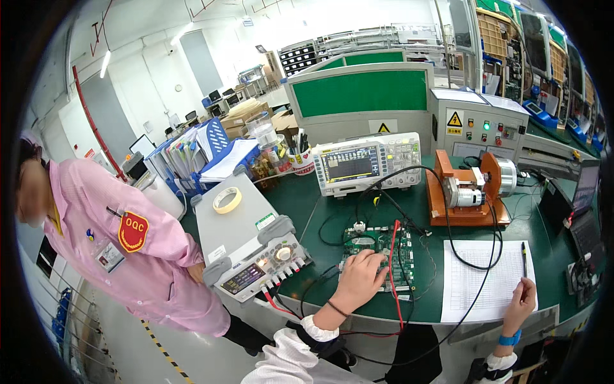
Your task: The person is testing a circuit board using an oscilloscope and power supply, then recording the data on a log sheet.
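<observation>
A green circuit board (pixel 403 259) lies on the bench in front of me, with cables and a red test lead (pixel 393 269) running across it. My left hand (pixel 361 278) rests on the board's left part, fingers spread and thumb apart; their tips partly hide the components. To the right lies a white printed form sheet (pixel 470 288) with a table on it. My right hand (pixel 522 297) is at the sheet's right edge, its fingers curled round the end of a dark pen (pixel 524 256) that points away from me.
An oscilloscope (pixel 390 153) and an orange motor fixture (pixel 441 192) stand behind the board. A bench power supply (pixel 249 278) is left, with a tape roll (pixel 227 200) atop a grey case. A co-worker in pink (pixel 141 256) stands at left. A black cable (pixel 448 217) loops over the sheet.
</observation>
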Tool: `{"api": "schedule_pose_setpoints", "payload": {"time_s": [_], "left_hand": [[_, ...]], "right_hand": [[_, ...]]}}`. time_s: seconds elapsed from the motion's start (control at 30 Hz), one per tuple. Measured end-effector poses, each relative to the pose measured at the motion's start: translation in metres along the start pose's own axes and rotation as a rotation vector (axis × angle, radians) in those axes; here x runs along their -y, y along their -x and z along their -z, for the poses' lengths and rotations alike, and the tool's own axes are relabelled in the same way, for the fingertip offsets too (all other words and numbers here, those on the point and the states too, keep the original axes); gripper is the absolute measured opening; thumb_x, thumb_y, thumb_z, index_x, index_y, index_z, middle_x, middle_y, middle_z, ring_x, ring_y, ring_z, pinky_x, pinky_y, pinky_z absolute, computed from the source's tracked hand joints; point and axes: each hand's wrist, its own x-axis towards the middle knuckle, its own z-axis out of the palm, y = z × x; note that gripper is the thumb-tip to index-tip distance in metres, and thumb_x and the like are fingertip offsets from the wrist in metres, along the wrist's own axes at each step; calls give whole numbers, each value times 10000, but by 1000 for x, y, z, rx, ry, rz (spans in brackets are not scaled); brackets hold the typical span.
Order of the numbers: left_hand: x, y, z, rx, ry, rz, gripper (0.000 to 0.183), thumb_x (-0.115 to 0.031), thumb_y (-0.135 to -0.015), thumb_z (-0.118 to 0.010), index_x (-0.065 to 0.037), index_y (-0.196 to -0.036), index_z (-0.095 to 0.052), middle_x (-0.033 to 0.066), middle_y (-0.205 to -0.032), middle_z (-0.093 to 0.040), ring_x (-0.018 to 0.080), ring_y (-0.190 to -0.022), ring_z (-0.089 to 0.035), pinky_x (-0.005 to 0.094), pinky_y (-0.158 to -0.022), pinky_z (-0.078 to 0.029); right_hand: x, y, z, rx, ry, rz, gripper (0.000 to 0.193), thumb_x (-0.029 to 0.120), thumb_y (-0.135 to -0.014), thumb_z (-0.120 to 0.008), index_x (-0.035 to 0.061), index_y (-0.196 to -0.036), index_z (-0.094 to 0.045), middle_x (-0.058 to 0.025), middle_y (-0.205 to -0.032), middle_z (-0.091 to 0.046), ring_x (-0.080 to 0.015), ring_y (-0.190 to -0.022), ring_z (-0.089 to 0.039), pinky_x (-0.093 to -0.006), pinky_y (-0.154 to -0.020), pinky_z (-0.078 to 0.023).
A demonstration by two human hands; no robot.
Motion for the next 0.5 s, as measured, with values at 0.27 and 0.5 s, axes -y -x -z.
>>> {"api": "schedule_pose_setpoints", "payload": {"time_s": [0.27,0.5], "left_hand": [[1,-5,0,-41,15,-18,299,-212,-827,-685,-68,-1076,-603,80,-1007,-638,265,-1063,-574,402,-870,-409],[0,-8,2,8,57,24,331,-279,-848,-684,-41,-1060,-597,68,-971,-625,235,-1000,-580,378,-815,-404]], "right_hand": [[-20,1,3,3,25,-16,121,54,-971,-524,-14,-1034,-601,7,-791,-539,-48,-635,-417,-204,-554,-344],[-17,1,3,-22,62,-25,138,78,-981,-512,-7,-1037,-605,10,-784,-518,-56,-673,-413,-208,-583,-338]]}}
